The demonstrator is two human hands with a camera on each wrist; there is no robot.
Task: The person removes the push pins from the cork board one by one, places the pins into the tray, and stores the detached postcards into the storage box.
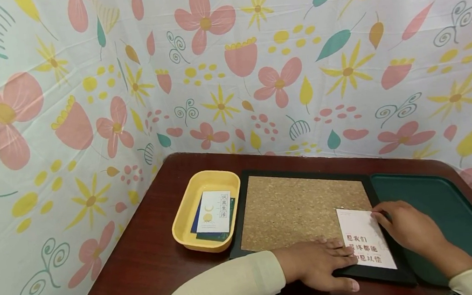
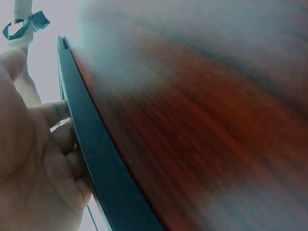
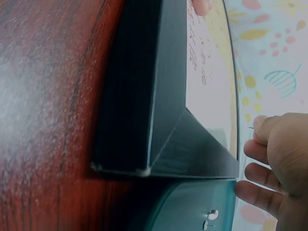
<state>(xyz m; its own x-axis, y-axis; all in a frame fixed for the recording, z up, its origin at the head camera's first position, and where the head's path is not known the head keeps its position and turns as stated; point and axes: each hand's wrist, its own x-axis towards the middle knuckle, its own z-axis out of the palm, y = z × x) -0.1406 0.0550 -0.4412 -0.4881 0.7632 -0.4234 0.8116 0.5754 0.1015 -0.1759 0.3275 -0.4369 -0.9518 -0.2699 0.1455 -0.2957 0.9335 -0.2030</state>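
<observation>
A white postcard [image 1: 358,223] with red Chinese characters lies on the right part of a black-framed cork board [image 1: 300,203]. My left hand [image 1: 319,264] rests flat across the board's near edge, fingers extended, fingertips on the card's lower left; the left wrist view shows the palm beside the black frame [image 2: 91,139]. At the card's upper right edge is my right hand [image 1: 413,228]. Its thumb and forefinger pinch a thumbtack, whose thin needle [image 3: 251,128] sticks out in the right wrist view; the tack's head is hidden by the fingers.
To the board's right lies a dark green tray [image 1: 416,188], with silver thumbtacks [image 3: 212,214] in it. A yellow basin [image 1: 180,225] on the left holds several cards [image 1: 214,212]. Floral cloth [image 1: 254,71] hangs behind the brown table [image 1: 137,268].
</observation>
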